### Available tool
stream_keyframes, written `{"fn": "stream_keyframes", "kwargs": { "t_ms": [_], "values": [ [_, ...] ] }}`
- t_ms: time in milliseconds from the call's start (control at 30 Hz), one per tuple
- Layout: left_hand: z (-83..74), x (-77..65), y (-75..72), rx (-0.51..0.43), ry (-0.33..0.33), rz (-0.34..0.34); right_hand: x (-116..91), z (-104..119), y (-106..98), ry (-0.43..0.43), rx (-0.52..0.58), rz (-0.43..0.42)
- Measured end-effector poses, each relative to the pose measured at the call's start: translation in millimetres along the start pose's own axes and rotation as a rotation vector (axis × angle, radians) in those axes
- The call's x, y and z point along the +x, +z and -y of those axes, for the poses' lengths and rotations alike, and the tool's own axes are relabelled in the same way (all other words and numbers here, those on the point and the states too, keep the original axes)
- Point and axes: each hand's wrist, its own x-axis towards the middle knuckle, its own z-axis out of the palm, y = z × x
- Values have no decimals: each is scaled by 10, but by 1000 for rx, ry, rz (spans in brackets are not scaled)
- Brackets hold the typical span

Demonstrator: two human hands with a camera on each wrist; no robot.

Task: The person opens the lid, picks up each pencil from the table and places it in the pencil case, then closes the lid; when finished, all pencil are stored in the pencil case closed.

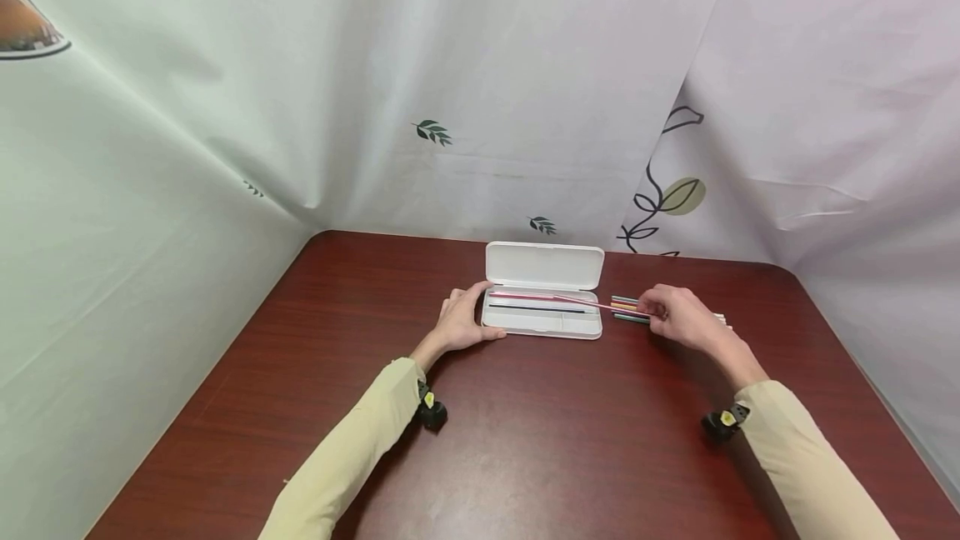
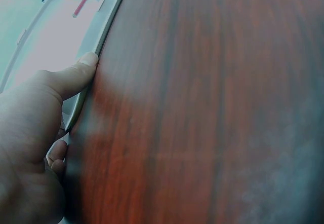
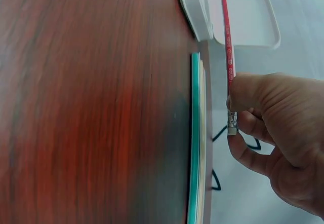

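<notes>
A white pencil case [image 1: 525, 322] lies with its lid [image 1: 543, 265] raised at the back of the table. My left hand [image 1: 459, 322] grips its left end, thumb along the front edge and fingers toward the back corner. Inside lie a pink-red pencil [image 1: 517, 297] and a dark pencil [image 1: 525, 307]. Between thumb and fingers, my right hand [image 1: 684, 317] pinches a red pencil [image 3: 228, 46] near its metal-banded eraser end. That pencil slants left, its far end over the case. Below the right hand, several colored pencils [image 1: 626, 309] lie side by side, partly hidden by it.
The dark red-brown wooden table [image 1: 570, 440] ends just behind the case. A white curtain [image 1: 510, 107] with printed leaves hangs beyond it and along both sides. White pencil ends [image 1: 723, 319] show to the right of the right hand.
</notes>
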Motion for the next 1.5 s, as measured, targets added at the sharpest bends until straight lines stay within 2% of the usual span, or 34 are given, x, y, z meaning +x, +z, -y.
{"fn": "stream_keyframes", "kwargs": {
  "t_ms": [800,1000,1500],
  "values": [
    [10,6,-19,-9,2,2,457,289,273,-46,29,37],
    [10,6,-17,-11,3,-1,532,342,354,-96,27,30],
    [12,1,2,-4,7,1,637,412,471,-130,50,73]
  ]
}}
